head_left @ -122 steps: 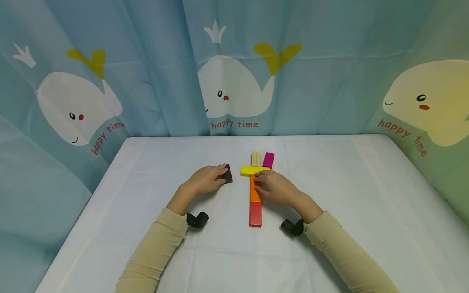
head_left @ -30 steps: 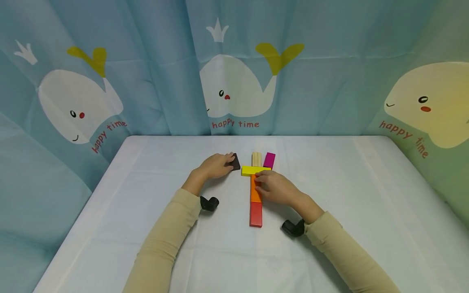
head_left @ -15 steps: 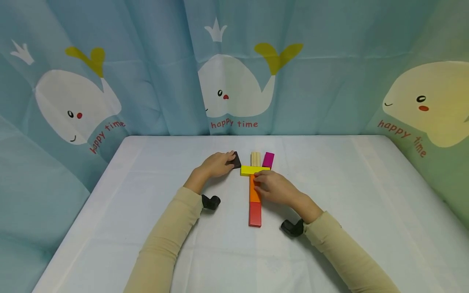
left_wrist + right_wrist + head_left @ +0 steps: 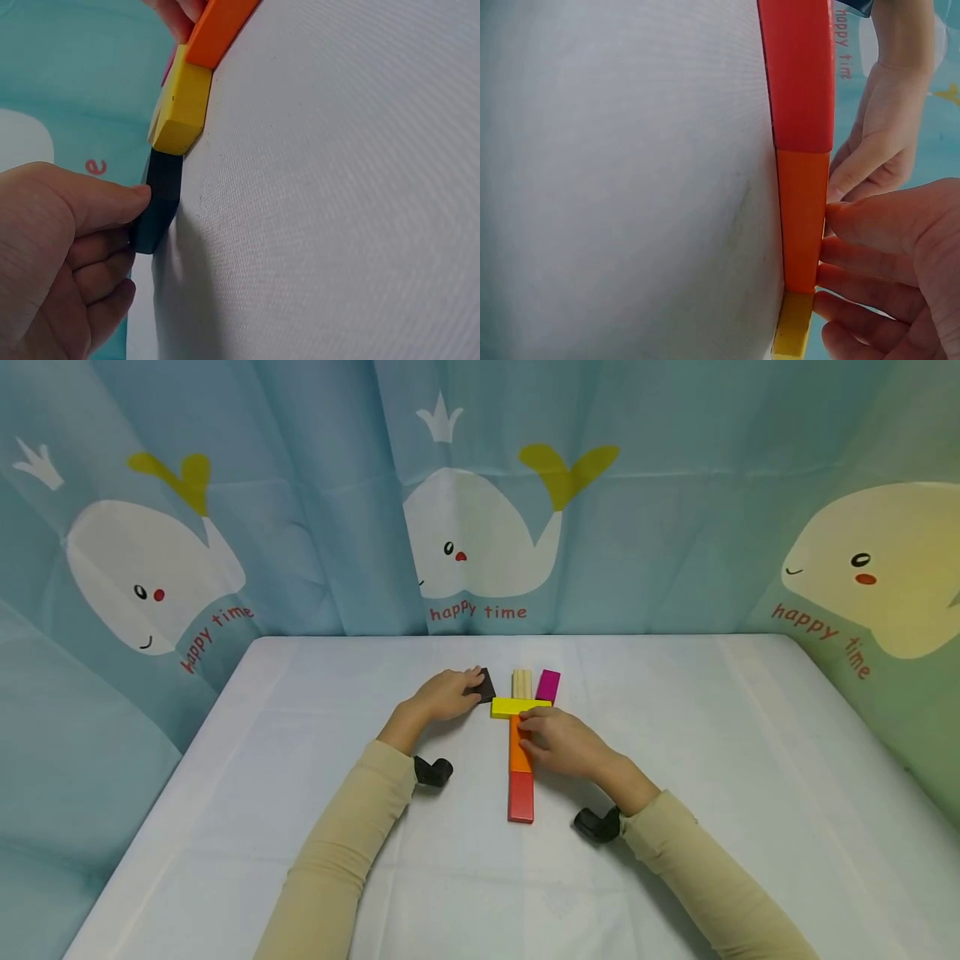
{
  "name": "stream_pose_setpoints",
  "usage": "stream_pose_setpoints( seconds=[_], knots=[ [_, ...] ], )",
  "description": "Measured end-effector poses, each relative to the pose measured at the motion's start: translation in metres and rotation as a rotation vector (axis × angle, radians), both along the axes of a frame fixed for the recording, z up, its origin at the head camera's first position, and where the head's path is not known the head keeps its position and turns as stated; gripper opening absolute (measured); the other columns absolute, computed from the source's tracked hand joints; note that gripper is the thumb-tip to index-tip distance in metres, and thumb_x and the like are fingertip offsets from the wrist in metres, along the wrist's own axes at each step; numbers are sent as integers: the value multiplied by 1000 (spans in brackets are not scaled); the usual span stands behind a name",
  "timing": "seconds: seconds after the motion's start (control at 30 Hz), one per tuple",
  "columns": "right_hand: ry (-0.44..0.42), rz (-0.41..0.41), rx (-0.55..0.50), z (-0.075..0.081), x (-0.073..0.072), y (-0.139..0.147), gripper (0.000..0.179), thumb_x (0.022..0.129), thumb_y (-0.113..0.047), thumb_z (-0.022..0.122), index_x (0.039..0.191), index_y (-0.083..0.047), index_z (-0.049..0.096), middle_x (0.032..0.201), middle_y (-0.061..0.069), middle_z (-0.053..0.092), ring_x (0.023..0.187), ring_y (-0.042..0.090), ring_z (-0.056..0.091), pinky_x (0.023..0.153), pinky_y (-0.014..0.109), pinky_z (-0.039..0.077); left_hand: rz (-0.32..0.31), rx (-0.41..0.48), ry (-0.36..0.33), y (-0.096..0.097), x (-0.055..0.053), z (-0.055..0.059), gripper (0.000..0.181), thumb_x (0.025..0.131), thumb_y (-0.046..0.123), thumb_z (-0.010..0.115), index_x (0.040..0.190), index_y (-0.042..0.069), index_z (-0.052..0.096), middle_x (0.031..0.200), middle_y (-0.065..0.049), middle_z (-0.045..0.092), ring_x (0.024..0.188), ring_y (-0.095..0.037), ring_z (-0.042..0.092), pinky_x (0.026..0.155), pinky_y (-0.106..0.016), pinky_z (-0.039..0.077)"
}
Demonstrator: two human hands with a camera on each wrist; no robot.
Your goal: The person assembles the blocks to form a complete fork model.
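Observation:
My left hand (image 4: 442, 695) pinches a dark, near-black block (image 4: 487, 687) between thumb and fingers. In the left wrist view that dark block (image 4: 166, 174) meets the end of the yellow block (image 4: 184, 112). Right hand (image 4: 566, 743) fingertips rest along the orange block (image 4: 517, 756), with one finger at the yellow block (image 4: 510, 707), as the right wrist view shows. Below the orange block, a red block (image 4: 521, 797) continues the line end to end. The yellow one lies crosswise at its top. Behind it lie a pale ridged wooden block (image 4: 522, 683) and a tilted magenta block (image 4: 548, 685).
A white cloth covers the table (image 4: 712, 718). A blue curtain (image 4: 315, 527) printed with whales hangs behind its far edge. Black wrist devices (image 4: 433, 772) stick out from both sleeves, close to the tabletop.
Over the last seconds my left hand has slid the dark block away from me and rightward, up to the yellow block's left end; lately it moves only slightly. My right hand stays in place.

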State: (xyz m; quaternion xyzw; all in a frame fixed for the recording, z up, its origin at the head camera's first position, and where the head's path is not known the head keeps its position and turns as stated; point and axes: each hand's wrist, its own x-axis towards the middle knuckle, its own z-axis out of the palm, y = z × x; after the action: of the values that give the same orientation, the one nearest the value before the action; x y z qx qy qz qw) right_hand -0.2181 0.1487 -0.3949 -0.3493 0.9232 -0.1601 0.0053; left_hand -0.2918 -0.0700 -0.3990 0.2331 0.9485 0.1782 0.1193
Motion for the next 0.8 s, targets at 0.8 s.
stream_pose_setpoints(
  seconds=[0.8],
  knots=[
    [-7,-2,5,0,-1,-1,31,84,-16,67,108,3,67,111,15,62,104,28,56,90,41,44,-11,2,-19,3,-1,0,47,96,23,47,141,12,35,146,-2,28,133,-17,27,107,-33,22]
  ],
)
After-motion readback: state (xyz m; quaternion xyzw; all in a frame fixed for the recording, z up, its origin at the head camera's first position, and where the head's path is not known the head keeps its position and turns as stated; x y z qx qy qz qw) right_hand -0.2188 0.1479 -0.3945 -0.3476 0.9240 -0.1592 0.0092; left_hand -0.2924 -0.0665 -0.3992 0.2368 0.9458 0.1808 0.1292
